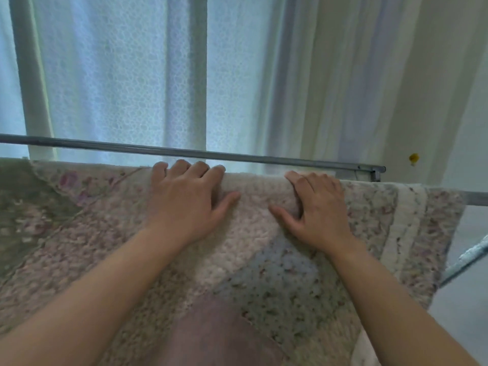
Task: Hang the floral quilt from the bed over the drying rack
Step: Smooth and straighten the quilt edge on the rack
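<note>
The floral quilt [264, 273], a patchwork of pink, blue, green and cream squares, hangs draped over a bar of the grey metal drying rack [184, 151] and fills the lower half of the view. My left hand [187, 204] rests on the quilt's top fold with its fingers curled over the ridge. A little to the right, my right hand [317, 210] presses on the same fold, fingers spread and thumb pointing left. The bar under the quilt is hidden; its bare end shows at the right edge. A second rack bar runs free just behind the fold.
White lace curtains [118, 75] hang over a window right behind the rack. A cream wall [435, 101] stands at the right with a small yellow spot [413, 158] on it. A slanted rack leg [467, 262] shows at the lower right.
</note>
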The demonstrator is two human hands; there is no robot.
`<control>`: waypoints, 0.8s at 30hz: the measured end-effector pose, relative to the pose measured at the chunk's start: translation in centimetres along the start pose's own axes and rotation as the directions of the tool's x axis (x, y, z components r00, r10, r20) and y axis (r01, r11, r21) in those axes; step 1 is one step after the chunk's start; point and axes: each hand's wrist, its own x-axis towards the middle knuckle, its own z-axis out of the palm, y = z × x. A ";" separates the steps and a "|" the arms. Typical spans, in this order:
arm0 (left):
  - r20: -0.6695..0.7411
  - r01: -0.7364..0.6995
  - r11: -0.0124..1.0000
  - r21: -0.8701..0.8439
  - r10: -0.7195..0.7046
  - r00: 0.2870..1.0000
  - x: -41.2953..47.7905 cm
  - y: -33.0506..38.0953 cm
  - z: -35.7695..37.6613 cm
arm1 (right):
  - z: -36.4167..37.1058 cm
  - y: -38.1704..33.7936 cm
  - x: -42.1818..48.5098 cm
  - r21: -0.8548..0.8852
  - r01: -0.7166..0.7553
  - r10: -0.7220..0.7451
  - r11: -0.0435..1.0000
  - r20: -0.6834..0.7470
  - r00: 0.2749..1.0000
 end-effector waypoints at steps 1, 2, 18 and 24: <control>0.003 0.006 1.000 0.002 -0.006 1.000 0.5 2.1 0.3 | -0.6 2.0 -0.5 0.001 -0.003 0.003 1.000 0.022 1.000; -0.002 0.020 1.000 -0.001 -0.020 1.000 0.5 2.5 0.6 | -0.6 2.4 -0.5 0.001 0.005 -0.005 1.000 0.041 0.999; -0.003 -0.105 0.994 -0.007 0.105 0.994 4.8 16.7 5.2 | -3.3 16.1 -3.8 -0.008 -0.032 0.032 0.999 0.052 0.998; -0.016 -0.132 0.991 0.010 0.133 0.991 5.8 20.5 6.9 | -3.8 19.4 -4.5 -0.018 0.005 -0.005 1.000 0.016 1.000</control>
